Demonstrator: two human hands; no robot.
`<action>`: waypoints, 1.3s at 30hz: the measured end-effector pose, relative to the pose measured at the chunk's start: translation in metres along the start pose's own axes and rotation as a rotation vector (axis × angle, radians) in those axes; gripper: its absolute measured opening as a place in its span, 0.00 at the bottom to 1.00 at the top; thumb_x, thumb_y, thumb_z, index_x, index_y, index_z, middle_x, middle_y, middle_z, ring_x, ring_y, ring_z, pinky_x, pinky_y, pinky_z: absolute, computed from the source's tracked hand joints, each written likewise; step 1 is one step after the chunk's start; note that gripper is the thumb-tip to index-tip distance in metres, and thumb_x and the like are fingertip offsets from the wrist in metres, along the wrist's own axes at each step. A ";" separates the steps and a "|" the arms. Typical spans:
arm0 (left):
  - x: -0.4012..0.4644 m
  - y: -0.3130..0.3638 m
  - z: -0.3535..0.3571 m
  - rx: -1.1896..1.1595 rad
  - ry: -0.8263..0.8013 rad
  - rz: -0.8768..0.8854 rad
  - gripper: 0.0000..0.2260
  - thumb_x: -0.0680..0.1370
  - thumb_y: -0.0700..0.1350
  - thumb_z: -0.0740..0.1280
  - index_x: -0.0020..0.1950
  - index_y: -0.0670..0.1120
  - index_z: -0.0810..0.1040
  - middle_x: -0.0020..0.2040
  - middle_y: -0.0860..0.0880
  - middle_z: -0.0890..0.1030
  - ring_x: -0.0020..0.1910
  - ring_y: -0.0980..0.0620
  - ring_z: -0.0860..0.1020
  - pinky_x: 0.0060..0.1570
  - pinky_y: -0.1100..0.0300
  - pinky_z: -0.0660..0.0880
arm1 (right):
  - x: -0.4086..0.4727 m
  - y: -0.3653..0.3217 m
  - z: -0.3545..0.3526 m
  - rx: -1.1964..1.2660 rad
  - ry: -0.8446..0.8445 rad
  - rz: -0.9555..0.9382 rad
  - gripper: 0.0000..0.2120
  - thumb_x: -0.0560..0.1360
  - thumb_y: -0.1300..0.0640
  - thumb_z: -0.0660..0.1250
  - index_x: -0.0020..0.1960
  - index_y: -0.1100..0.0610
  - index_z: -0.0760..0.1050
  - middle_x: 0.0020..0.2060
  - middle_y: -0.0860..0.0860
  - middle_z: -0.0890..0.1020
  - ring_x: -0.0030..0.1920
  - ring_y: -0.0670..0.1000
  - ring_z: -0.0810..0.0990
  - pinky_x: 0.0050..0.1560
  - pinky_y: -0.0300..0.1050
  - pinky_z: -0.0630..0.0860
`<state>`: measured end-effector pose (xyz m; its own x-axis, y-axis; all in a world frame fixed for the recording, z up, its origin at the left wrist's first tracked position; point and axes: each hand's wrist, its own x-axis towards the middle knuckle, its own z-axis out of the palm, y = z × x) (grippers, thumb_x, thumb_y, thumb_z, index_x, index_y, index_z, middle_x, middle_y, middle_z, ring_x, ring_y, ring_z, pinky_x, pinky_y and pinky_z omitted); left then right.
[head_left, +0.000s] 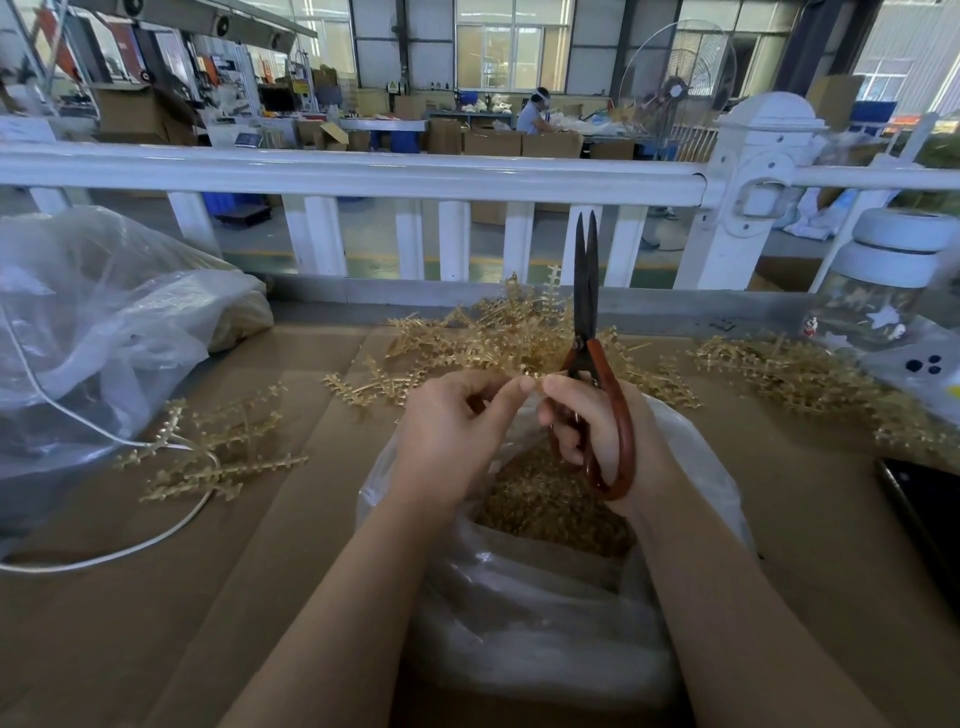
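Right hand (587, 421) gripped the scissors (586, 291), fingers curled through the red loop, blades nearly closed and pointing to 12 o'clock. Left hand (447, 441) pinched thumb and forefinger on a small gold piece (525, 370), largely hidden, above the open bag (519, 597) at 6 o'clock. Judged step: freeing a cut part. Next move: release it into the bag, then draw a sprig from the heap (493, 332) at 12 o'clock.

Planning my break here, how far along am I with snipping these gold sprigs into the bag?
Done: the clear bag before you holds a layer of cut gold bits. In hand: your right hand grips the red-handled scissors, blades up, while your left hand pinches a small gold piece. Left: a pile of gold sprigs behind your hands, another pile at right, a few sprigs at left. Plenty remains.
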<state>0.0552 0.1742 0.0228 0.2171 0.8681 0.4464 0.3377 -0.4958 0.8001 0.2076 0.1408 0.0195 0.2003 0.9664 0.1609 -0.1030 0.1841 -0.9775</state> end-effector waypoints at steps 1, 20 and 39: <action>0.000 0.001 0.001 -0.082 -0.028 -0.062 0.11 0.77 0.53 0.70 0.41 0.48 0.85 0.30 0.57 0.79 0.31 0.59 0.76 0.35 0.60 0.72 | 0.000 0.001 0.000 -0.001 -0.009 -0.005 0.07 0.81 0.61 0.66 0.45 0.62 0.78 0.32 0.53 0.81 0.25 0.48 0.69 0.22 0.37 0.66; 0.004 -0.001 -0.004 -0.592 -0.079 -0.213 0.03 0.77 0.37 0.70 0.45 0.41 0.83 0.35 0.47 0.83 0.35 0.56 0.80 0.38 0.65 0.76 | 0.002 0.002 0.003 -0.207 0.042 -0.026 0.10 0.76 0.53 0.74 0.39 0.56 0.80 0.28 0.50 0.81 0.23 0.44 0.72 0.25 0.35 0.66; 0.009 -0.007 -0.010 -0.267 0.123 -0.125 0.09 0.83 0.38 0.59 0.49 0.47 0.77 0.39 0.52 0.84 0.43 0.53 0.83 0.52 0.51 0.79 | 0.001 0.014 -0.006 -1.104 0.134 -0.384 0.29 0.67 0.24 0.64 0.54 0.46 0.75 0.46 0.41 0.82 0.46 0.43 0.79 0.40 0.34 0.72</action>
<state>0.0454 0.1861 0.0250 0.0714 0.9264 0.3698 0.0989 -0.3755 0.9215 0.2124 0.1434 0.0052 0.1418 0.8425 0.5197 0.8735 0.1406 -0.4662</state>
